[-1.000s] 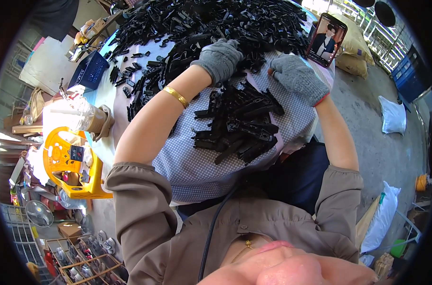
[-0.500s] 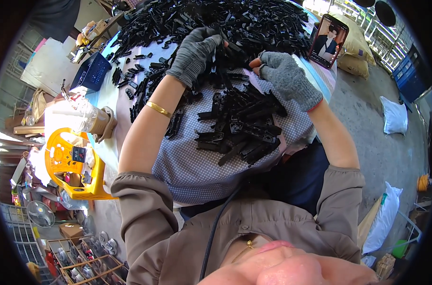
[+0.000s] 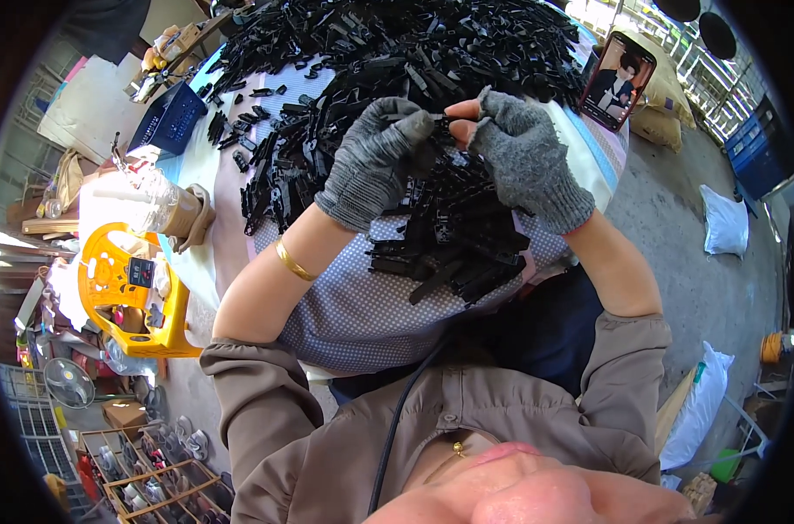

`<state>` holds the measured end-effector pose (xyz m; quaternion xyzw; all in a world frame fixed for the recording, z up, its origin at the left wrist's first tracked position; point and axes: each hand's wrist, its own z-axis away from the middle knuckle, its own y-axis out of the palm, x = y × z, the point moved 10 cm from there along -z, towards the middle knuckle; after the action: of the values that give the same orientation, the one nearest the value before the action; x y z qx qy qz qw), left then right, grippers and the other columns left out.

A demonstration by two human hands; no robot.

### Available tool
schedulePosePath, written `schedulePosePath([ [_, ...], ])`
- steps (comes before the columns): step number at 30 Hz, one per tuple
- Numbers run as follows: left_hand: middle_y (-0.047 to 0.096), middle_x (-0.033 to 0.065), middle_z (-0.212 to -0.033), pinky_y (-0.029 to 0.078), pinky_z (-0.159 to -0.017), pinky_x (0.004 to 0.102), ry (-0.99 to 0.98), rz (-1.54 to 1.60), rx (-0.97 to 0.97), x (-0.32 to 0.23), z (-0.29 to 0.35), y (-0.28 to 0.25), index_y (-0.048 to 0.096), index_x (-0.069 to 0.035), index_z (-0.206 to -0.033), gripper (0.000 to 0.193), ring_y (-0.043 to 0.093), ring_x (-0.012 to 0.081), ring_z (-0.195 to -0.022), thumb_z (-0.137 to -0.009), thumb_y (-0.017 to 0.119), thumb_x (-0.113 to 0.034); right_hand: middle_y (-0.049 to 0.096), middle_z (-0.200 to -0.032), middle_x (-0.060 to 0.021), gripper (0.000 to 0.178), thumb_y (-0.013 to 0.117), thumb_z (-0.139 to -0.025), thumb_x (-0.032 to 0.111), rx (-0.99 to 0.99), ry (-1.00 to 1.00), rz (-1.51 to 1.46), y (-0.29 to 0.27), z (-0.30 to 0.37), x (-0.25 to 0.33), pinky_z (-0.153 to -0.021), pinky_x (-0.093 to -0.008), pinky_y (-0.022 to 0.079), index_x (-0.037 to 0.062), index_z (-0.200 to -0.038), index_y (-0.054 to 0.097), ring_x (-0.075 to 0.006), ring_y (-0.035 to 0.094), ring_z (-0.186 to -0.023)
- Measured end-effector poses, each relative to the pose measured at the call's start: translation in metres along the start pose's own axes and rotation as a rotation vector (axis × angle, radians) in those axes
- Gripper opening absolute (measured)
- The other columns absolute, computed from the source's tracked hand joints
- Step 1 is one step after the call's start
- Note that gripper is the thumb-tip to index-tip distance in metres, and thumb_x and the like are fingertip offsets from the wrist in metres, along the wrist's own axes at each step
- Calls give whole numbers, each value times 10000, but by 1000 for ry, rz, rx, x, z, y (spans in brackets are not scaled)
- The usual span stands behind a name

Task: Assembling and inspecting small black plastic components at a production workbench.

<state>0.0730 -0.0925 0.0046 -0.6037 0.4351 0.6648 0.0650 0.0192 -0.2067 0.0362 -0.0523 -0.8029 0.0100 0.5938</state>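
My left hand (image 3: 366, 164), in a grey knit glove, is closed in a pinch over the near side of a large heap of black plastic parts (image 3: 362, 52). My right hand (image 3: 532, 162), in a similar glove with bare fingertips, faces it, thumb and forefinger pinched close to the left fingertips. Between the two hands is a small dark plastic piece (image 3: 438, 117), mostly covered by the fingers. Below them, a smaller pile of long black plastic parts (image 3: 449, 253) lies on the dotted cloth (image 3: 353, 301) near my body.
A phone (image 3: 618, 81) showing a video stands at the table's right edge. To the left are a blue basket (image 3: 168, 122), a wrapped container (image 3: 183, 214) and a yellow plastic chair (image 3: 135, 293). White sacks (image 3: 722, 220) lie on the floor at right.
My left hand has moved right and toward me from the heap. My right hand has shifted slightly left and nearer me, and the fingertips now meet around a small dark piece.
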Motion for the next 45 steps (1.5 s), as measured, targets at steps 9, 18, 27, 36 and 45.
schedulePosePath([
  [9,636,51,-764,490,-629,241,172,-1069,156,-33,18,36,598,-5,-1078,296,573,102,-663,-870,584,-215,607,-821,-25,236,607,-862,203,97,202,-162,-1,2,-10,-658,-205,479,8,-991,634,-95,572,-720],
  [18,628,40,-719,456,-596,238,-36,-1029,153,-19,16,25,625,-15,-1033,294,537,88,-628,-880,566,-260,612,-820,-39,232,626,-848,196,38,254,-230,-6,2,-25,-626,-221,483,16,-993,632,-109,576,-697],
  [27,648,59,-790,469,-635,222,-82,-1181,9,-13,13,16,619,-25,-1050,286,560,77,-697,-888,560,-254,632,-829,-62,219,629,-845,185,-67,177,-164,-9,7,-11,-640,-254,524,12,-979,638,-136,616,-694],
  [36,638,108,-815,487,-682,295,55,-975,274,2,23,56,608,-12,-1034,288,599,188,-723,-886,544,-251,638,-894,-111,600,466,-857,558,134,174,-138,23,3,1,-774,-295,508,-8,-982,623,-179,623,-815],
  [45,605,163,-775,484,-642,382,239,-1506,376,-9,49,90,609,-70,-1014,272,603,314,-693,-879,502,-280,624,-939,-148,734,321,-871,628,257,-29,-204,13,-15,17,-807,-319,491,-37,-1031,588,-220,603,-862],
])
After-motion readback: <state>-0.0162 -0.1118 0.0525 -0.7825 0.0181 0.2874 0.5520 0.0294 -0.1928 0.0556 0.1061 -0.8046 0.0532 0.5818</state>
